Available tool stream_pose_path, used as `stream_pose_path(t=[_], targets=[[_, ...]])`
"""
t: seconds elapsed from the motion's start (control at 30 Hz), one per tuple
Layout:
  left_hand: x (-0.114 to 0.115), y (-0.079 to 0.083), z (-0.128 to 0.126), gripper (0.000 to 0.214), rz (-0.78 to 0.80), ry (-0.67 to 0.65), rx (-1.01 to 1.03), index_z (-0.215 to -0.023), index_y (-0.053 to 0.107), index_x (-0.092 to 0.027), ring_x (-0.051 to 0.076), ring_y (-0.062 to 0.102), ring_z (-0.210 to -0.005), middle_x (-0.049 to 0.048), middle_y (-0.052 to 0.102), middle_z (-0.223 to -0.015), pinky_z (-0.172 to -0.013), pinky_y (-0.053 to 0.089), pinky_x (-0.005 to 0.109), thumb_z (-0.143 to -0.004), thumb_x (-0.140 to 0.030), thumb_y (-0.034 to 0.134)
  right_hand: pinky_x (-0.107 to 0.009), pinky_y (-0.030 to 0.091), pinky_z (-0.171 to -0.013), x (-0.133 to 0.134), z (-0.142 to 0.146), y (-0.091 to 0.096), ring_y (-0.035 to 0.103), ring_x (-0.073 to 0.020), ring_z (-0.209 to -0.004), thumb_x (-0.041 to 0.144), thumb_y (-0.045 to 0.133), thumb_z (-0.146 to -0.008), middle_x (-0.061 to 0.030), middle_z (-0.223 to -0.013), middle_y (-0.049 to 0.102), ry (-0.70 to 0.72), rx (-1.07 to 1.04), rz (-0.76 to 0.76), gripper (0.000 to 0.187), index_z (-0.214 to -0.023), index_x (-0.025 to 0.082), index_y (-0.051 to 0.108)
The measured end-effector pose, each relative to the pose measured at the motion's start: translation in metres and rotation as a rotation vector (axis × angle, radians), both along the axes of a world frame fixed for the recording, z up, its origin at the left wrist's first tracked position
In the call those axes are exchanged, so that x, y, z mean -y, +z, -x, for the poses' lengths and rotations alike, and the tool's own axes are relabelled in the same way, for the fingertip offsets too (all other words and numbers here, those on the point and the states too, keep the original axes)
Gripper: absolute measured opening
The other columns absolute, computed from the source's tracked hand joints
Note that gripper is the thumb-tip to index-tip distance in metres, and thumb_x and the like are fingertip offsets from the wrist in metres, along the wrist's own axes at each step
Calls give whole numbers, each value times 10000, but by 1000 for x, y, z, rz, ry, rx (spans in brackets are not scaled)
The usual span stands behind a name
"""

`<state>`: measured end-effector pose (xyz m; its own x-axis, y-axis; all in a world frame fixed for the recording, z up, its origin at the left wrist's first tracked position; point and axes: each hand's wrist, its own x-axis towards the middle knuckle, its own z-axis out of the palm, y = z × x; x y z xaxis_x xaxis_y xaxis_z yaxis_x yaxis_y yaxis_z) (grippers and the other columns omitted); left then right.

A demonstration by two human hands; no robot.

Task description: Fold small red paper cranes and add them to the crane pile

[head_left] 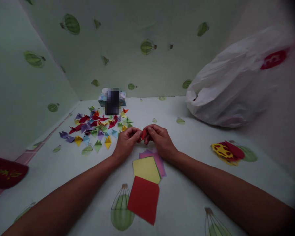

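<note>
Between my two hands is a small piece of folded red paper (143,134), pinched by the fingertips of both. My left hand (128,141) grips it from the left with thumb and bent fingers. From the other side my right hand (159,139) closes on it, fingers curled. Just below the hands lie flat paper squares: purple sheets (159,164), a yellow sheet (145,167) over them, and a red sheet (144,200) nearest me. Many folded paper cranes (98,126) in mixed colours are heaped beyond my left hand.
A tissue box (123,98) stands at the back, partly behind a blurred dark patch. On the right sit a large white plastic bag (226,85) and yellow and red paper cut-outs (222,150). A red object with yellow writing (7,172) is at the left edge.
</note>
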<state>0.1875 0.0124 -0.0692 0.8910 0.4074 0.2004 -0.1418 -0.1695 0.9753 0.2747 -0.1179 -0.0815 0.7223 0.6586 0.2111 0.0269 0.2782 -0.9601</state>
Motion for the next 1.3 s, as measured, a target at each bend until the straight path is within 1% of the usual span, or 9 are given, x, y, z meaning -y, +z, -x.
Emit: stream_pose_path(t=[0.07, 0.23, 0.47, 0.6, 0.67, 0.83, 1.0, 1.17, 1.3], targets=[[0, 1, 0, 190, -5, 10, 2, -756, 639, -164, 117, 534, -612, -21, 593, -640, -627, 434, 241, -833, -337, 653, -267, 462, -553, 0, 0, 0, 577, -107, -525, 387, 590, -908, 6, -671, 648, 10, -3, -11, 219, -854, 178, 625], [0, 1, 0, 198, -17, 13, 1, -731, 628, -169, 118, 535, -608, -21, 590, -636, -622, 433, 241, -840, -334, 644, -263, 465, -550, -1, 0, 1, 576, -110, -538, 340, 653, -862, 14, -645, 640, 38, 12, -6, 165, -821, 183, 617], [0, -1, 0, 198, -22, -27, -2, -748, 636, -164, 121, 539, -627, -12, 597, -657, -632, 437, 243, -846, -337, 638, -259, 448, -531, 0, 0, 1, 557, -108, -512, 319, 636, -865, 23, -590, 615, 9, 47, 39, 171, -770, 185, 590], [0, 0, 0, 194, 15, -36, -34, -752, 643, -159, 120, 534, -617, -10, 600, -657, -620, 423, 245, -809, -342, 676, -258, 432, -520, 0, 0, 1, 546, -108, -492, 314, 624, -865, 31, -560, 602, -13, 91, 91, 169, -760, 188, 583], [1, 0, 0, 204, 39, -35, -53, -735, 639, -159, 119, 525, -603, -13, 591, -638, -607, 410, 245, -794, -348, 686, -260, 433, -518, 0, 0, 1, 544, -107, -489, 324, 616, -866, 28, -574, 608, 0, 96, 107, 179, -754, 190, 576], [0, -2, -1, 230, 69, -52, -86, -693, 619, -165, 114, 498, -574, -20, 579, -607, -585, 385, 242, -796, -364, 674, -258, 439, -511, 0, 1, 1, 537, -108, -483, 347, 610, -864, 26, -596, 622, 72, 33, 117, 197, -749, 198, 551], [-1, -3, -1, 242, 70, -103, -129, -669, 618, -166, 117, 488, -549, -14, 575, -584, -558, 375, 246, -809, -359, 655, -243, 405, -482, 0, 0, -2, 502, -95, -447, 332, 612, -863, 37, -568, 601, 65, 25, 137, 196, -737, 197, 547], [-3, -5, -1, 243, 92, -102, -142, -667, 615, -166, 108, 476, -542, -18, 565, -578, -552, 364, 237, -806, -358, 667, -238, 421, -480, 1, 0, -2, 521, -95, -453, 399, 619, -865, 23, -595, 625, 124, -34, 120, 254, -741, 191, 541], [-2, -8, -2, 254, 147, -132, -159, -664, 606, -163, 100, 465, -511, -24, 548, -554, -526, 353, 232, -800, -366, 674, -216, 393, -448, 0, 0, -2, 496, -83, -421, 350, 639, -840, 34, -543, 604, 120, -80, 112, 232, -712, 185, 539]])
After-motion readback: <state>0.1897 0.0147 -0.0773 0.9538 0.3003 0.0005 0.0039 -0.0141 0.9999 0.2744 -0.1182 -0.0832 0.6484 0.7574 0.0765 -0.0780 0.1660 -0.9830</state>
